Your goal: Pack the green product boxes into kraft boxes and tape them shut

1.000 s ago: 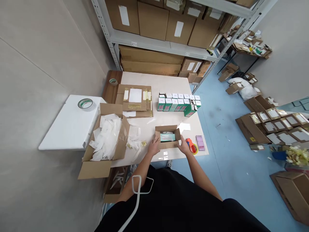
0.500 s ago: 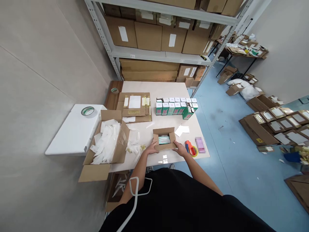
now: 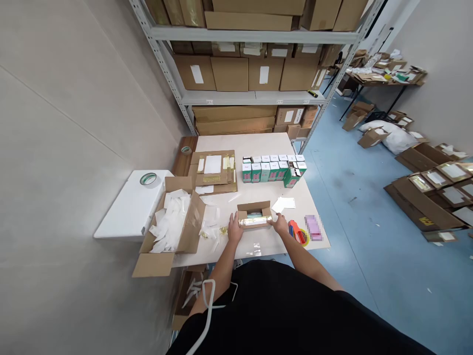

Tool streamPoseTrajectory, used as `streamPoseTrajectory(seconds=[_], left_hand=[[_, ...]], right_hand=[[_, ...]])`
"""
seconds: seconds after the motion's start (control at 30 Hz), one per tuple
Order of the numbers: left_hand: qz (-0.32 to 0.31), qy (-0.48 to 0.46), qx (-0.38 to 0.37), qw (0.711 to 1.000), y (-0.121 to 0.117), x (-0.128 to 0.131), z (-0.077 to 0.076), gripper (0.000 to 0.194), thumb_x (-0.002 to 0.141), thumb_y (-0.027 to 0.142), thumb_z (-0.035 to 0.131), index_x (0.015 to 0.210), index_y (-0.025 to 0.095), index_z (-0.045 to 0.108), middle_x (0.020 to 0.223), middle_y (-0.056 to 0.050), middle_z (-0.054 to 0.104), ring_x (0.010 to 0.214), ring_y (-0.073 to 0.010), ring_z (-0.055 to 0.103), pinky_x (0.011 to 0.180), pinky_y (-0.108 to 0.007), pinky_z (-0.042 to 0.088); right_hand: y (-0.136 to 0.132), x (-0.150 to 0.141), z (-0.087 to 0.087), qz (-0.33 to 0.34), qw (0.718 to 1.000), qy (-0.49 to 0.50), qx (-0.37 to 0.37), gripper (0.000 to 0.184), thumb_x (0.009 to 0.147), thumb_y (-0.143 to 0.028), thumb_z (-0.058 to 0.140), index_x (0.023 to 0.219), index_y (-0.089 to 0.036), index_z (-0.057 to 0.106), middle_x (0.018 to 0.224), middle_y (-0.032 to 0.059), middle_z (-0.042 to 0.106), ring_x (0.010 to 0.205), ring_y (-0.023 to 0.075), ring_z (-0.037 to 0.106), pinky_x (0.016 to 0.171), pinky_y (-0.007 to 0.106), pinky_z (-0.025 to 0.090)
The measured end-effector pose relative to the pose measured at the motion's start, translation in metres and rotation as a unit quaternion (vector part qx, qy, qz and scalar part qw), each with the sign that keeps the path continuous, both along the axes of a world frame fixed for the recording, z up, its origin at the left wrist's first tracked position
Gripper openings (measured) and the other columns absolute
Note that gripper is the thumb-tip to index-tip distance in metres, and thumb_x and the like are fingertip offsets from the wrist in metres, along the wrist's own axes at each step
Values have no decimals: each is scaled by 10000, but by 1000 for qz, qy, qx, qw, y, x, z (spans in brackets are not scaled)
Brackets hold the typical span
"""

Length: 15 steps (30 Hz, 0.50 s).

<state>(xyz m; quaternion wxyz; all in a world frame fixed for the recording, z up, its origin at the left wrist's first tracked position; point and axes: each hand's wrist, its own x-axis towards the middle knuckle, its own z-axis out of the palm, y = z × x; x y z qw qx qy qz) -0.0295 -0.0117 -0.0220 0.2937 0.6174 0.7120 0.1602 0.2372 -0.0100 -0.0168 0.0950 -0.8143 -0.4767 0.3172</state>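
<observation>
A small open cardboard box [image 3: 254,223] sits on the white table [image 3: 254,144] in front of me. Its far flap stands up, its near flap is raised, and shiny tape runs along the near side. Something pale green shows inside, partly hidden. My left hand [image 3: 234,229] grips the box's left end, and my right hand [image 3: 280,224] has its fingers on the right end near the front corner. Right of that hand lie a red tape dispenser [image 3: 295,230] with a yellow roll and a blurred purple item [image 3: 313,227]. White cards [image 3: 284,203] rest just behind it.
On the left stands a larger carton [image 3: 194,224] full of white packing material [image 3: 171,222]. Flattened cardboard [image 3: 213,181] lies behind it. Rows of green-and-white boxes [image 3: 265,172] stand at the back right. Metal shelving [image 3: 254,97] with cartons rises beyond the table.
The near flap has come up, bringing its taped face into view and covering more of the contents. My left hand now stands more upright at the box's left end. The camera view has shifted.
</observation>
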Motion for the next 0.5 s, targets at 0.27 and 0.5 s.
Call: streamPoseTrajectory(seconds=[0.27, 0.5], left_hand=[[-185, 94, -46, 977, 78, 8, 45, 1062, 763, 126, 689, 1692, 275, 197, 1775, -51, 125, 1625, -364, 92, 1247, -486, 340], [-260, 119, -119, 951, 66, 24, 33, 937, 819, 283, 651, 1671, 209, 270, 1653, -160, 418, 1588, -357, 259, 1252, -491, 308]], right_hand=[[7, 7, -13, 29, 999, 21, 3, 686, 889, -490, 714, 1490, -217, 526, 1443, 189, 577, 1245, 330, 620, 934, 375, 515], [8, 4, -22, 6, 1000, 10, -8, 671, 904, -508, 695, 1486, -220, 525, 1508, 209, 500, 1338, 380, 552, 1027, 476, 481]])
